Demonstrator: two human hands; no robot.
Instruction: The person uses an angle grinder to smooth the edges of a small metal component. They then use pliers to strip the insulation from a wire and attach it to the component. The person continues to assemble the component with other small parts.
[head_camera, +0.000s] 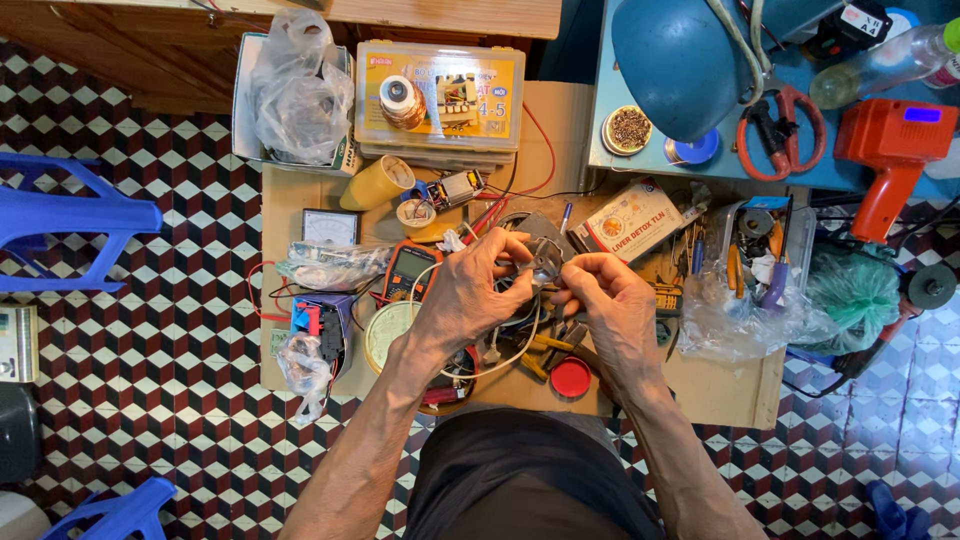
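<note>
- While both hands meet over the cardboard, the left hand and right hand pinch a small metal part, fingers closed on it.
- Below them lies a red lid.
- Beside the left hand sits a multimeter.
- Farther off stands a yellow parts box.

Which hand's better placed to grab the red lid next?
Right, probably. The right hand sits almost directly above the red lid on the cardboard sheet. The left hand is farther over, and both hands pinch the small metal part.
</note>
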